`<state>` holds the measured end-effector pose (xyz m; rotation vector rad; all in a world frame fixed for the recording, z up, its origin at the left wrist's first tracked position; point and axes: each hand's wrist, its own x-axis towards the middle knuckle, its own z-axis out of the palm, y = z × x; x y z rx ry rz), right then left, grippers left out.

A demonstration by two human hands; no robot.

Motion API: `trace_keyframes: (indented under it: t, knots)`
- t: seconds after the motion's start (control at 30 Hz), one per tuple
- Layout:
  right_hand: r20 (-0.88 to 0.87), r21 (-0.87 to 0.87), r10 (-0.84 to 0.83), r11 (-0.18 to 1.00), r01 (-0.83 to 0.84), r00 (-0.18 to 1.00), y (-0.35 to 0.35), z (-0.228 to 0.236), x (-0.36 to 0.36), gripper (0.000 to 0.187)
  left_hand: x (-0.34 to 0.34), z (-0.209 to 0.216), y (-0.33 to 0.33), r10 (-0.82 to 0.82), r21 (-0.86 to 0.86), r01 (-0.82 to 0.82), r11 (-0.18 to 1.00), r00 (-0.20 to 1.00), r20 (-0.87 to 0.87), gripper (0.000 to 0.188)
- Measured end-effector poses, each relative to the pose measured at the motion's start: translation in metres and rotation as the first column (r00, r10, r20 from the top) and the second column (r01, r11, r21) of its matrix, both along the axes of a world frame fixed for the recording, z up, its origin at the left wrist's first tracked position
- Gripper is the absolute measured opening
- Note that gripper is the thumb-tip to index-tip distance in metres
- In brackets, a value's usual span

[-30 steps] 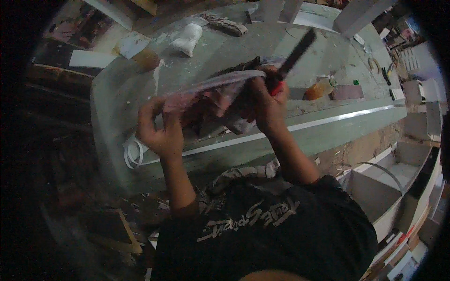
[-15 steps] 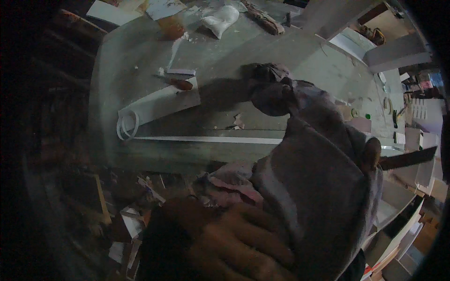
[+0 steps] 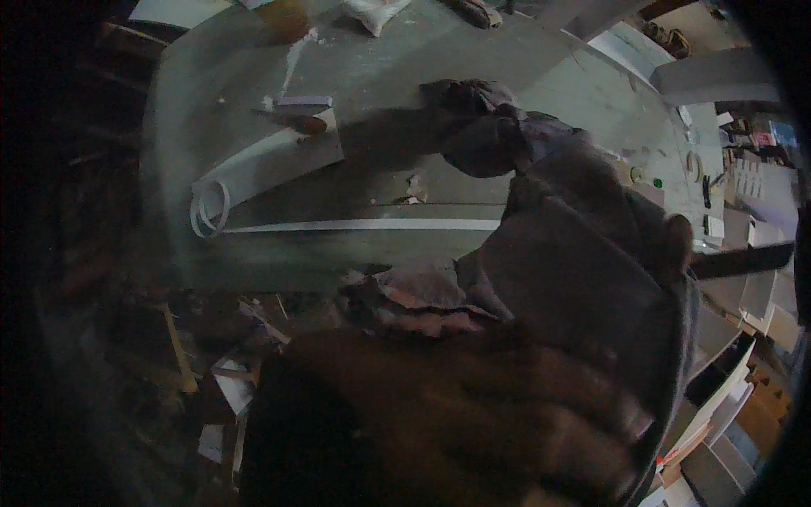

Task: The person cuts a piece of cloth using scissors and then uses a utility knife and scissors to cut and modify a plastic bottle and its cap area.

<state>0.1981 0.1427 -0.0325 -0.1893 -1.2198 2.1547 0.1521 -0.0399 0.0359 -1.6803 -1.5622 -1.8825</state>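
Observation:
A large grey cloth (image 3: 583, 245), bunched at its far end, hangs across the middle right over the table's near edge. My left hand (image 3: 473, 406) lies across its near part, back upward and blurred by motion, with fingers curled over the fabric. Crumpled pinkish-grey fabric (image 3: 431, 308) pokes out just beyond that hand. Of my right hand (image 3: 678, 241) only a finger shows, closed over the cloth's right edge; the cloth hides the remainder. A dark flat strip (image 3: 743, 260) juts out to the right beside this finger; its kind is unclear.
On the greenish table (image 3: 380, 84) lie a white panel (image 3: 262, 165), a brown-handled tool (image 3: 308, 124), a coiled white edging strip (image 3: 209, 209) and scraps (image 3: 413, 189). A white bag (image 3: 376, 13) sits at the back. Boards (image 3: 718, 414) lean at the lower right; offcuts (image 3: 232, 384) litter the lower left.
My left hand has slid to the right over the cloth. The table and everything on it appear slightly higher and further left, as the view has shifted.

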Motion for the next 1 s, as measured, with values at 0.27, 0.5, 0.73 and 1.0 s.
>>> trace_keyframes:
  t: [0.27, 0.5, 0.73, 1.0]
  knots:
    - [-0.013, 0.035, 0.058, 0.998, -0.058, 0.998, -0.008, 0.008, 0.000, 0.033, -0.007, 0.008, 0.032, 0.010, 0.057, -0.005, 0.998, 0.996, -0.084, 0.032]
    - [-0.094, -0.096, 0.166, 0.980, -0.175, 0.982, -0.006, 0.021, -0.005, 0.032, -0.070, 0.002, 0.036, 0.026, 0.020, -0.023, 1.000, 0.991, -0.134, 0.034]
    - [-0.170, -0.192, 0.388, 0.889, -0.417, 0.906, 0.014, 0.027, 0.005, 0.054, -0.133, -0.046, 0.072, 0.327, 0.152, -0.315, 0.937, 0.943, -0.064, 0.027]
    - [0.221, -0.073, 0.455, 0.890, -0.450, 0.863, -0.018, 0.042, 0.026, 0.069, -0.167, -0.060, 0.103, 0.324, 0.129, -0.313, 0.941, 0.943, -0.081, 0.034]
